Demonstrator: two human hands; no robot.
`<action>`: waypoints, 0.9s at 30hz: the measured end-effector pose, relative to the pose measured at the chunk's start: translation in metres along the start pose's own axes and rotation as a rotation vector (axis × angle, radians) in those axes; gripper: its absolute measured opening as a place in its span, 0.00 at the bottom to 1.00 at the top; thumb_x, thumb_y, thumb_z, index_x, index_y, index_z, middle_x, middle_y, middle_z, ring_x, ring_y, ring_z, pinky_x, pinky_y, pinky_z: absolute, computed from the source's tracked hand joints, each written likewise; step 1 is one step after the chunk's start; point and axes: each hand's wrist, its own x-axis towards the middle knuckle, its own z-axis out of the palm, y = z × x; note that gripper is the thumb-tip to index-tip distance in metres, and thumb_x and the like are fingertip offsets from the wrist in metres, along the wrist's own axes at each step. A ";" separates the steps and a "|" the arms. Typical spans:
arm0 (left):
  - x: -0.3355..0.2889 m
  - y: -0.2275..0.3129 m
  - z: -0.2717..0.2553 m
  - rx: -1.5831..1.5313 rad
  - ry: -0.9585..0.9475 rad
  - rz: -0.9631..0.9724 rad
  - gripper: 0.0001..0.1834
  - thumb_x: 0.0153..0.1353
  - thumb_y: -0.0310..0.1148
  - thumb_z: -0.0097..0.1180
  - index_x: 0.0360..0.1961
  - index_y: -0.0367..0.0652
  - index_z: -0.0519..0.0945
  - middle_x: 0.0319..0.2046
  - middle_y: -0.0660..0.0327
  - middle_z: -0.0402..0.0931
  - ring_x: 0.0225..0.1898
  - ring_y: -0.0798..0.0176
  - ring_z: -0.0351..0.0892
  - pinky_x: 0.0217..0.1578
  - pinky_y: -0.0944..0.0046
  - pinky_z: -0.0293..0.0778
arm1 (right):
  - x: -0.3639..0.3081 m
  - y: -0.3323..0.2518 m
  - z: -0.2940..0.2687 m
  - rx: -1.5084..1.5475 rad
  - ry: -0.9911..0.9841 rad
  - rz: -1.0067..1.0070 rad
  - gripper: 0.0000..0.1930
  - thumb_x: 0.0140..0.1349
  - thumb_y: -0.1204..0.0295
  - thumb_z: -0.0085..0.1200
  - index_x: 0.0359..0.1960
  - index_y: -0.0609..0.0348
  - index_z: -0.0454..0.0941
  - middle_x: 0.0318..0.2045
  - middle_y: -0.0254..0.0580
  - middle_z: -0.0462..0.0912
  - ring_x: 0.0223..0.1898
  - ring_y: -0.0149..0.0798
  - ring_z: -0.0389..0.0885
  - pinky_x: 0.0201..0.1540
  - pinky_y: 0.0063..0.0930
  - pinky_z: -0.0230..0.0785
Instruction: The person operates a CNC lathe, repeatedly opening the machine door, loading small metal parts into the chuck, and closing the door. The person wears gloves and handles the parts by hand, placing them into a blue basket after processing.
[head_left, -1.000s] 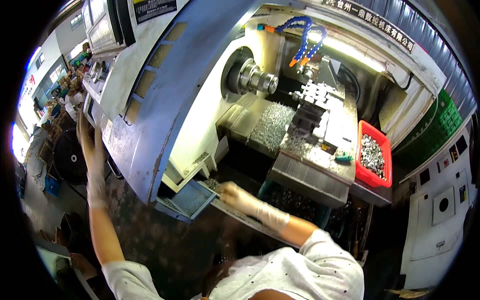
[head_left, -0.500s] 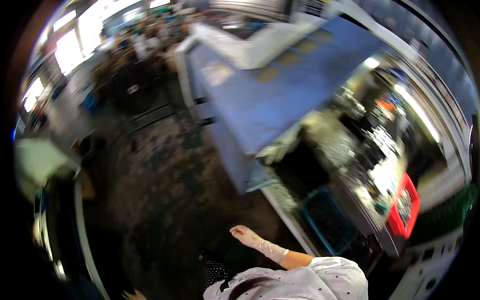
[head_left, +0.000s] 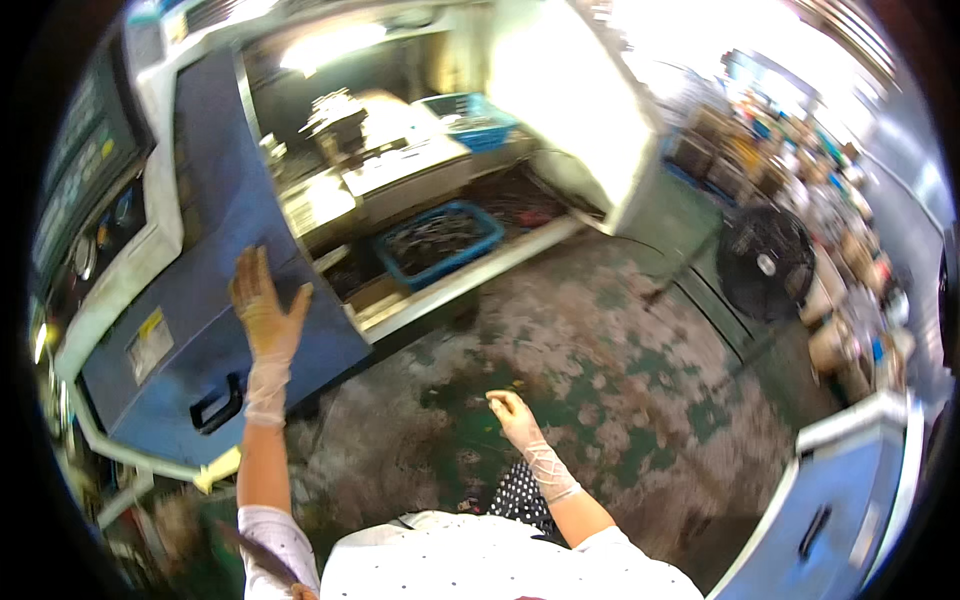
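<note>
Blue door point(head_left: 203, 305) is just by the spread-out left hand point(head_left: 265, 305). The right hand point(head_left: 517, 420), fingers curled in, is over the floor point(head_left: 400, 440), with a blue tub point(head_left: 462, 261) ahead.

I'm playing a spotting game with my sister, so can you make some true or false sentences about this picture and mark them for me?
1. The left grip, in a thin pale glove, has its fingers spread. True.
2. The blue metal machine door has a black bar-shaped handle. True.
3. The lower rectangular blue plastic basket has dark pieces in it. True.
4. The right grip is inside that basket. False: the right grip is away from it, above the patchy green and brown floor.
5. The round black fan is on the left side of the picture. False: the fan is on the right side.
</note>
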 end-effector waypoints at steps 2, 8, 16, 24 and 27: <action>0.006 0.018 0.002 0.192 -0.045 -0.017 0.38 0.39 0.49 0.48 0.50 0.45 0.49 0.51 0.60 0.47 0.53 0.58 0.41 0.49 0.54 0.39 | 0.038 -0.006 0.018 0.148 -0.109 0.017 0.09 0.49 0.71 0.42 0.31 0.61 0.68 0.29 0.37 0.68 0.31 0.29 0.67 0.35 0.18 0.59; -0.011 -0.006 0.019 0.307 0.266 -0.003 0.27 0.41 0.56 0.40 0.36 0.45 0.68 0.37 0.62 0.66 0.41 0.58 0.62 0.41 0.57 0.51 | 0.205 -0.085 0.074 0.263 -0.424 -0.333 0.07 0.48 0.75 0.41 0.30 0.63 0.65 0.29 0.37 0.66 0.32 0.28 0.65 0.36 0.17 0.58; -0.038 0.014 0.012 0.415 0.288 -0.236 0.26 0.50 0.50 0.27 0.38 0.39 0.63 0.41 0.52 0.61 0.44 0.52 0.58 0.46 0.50 0.48 | 0.412 -0.204 0.228 0.214 -0.747 -0.442 0.10 0.45 0.71 0.42 0.28 0.63 0.68 0.25 0.45 0.72 0.28 0.39 0.70 0.32 0.23 0.61; 0.001 0.054 0.044 0.512 0.404 -0.496 0.25 0.46 0.37 0.41 0.45 0.35 0.55 0.47 0.48 0.51 0.49 0.47 0.48 0.47 0.48 0.43 | 0.457 -0.208 0.313 0.231 -0.427 0.099 0.15 0.40 0.70 0.44 0.31 0.64 0.67 0.31 0.51 0.70 0.35 0.45 0.68 0.37 0.28 0.61; -0.007 0.058 0.041 0.526 0.359 -0.510 0.25 0.44 0.33 0.43 0.45 0.36 0.55 0.47 0.48 0.50 0.50 0.47 0.47 0.48 0.48 0.42 | 0.399 -0.187 0.280 0.553 -0.902 0.077 0.14 0.40 0.70 0.48 0.31 0.60 0.67 0.35 0.49 0.68 0.40 0.42 0.65 0.42 0.28 0.57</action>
